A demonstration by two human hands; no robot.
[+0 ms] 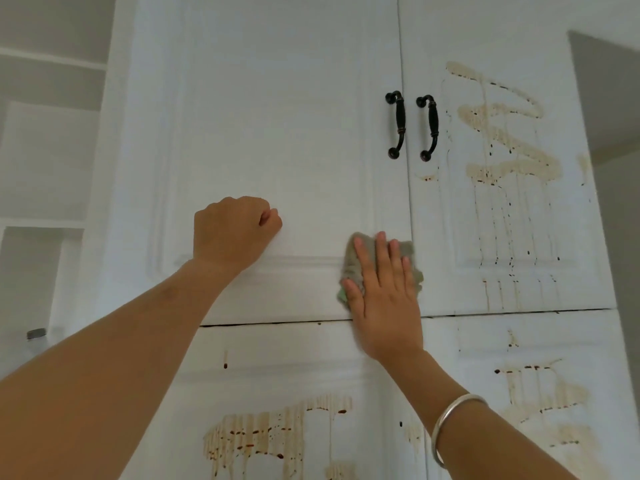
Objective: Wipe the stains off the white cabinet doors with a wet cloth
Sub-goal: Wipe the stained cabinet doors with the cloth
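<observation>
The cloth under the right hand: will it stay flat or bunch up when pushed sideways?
Probably bunches: the cloth already lies crumpled and uneven, so it looks soft. The flat right hand pressing it against the door should help it slide.

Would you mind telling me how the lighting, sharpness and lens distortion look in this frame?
Head view: soft, even light with no glare on the upper left door; wide-angle bending tilts the door edges; the right hand on the cloth is slightly motion-blurred, while the left hand and handles stay sharp.
</observation>
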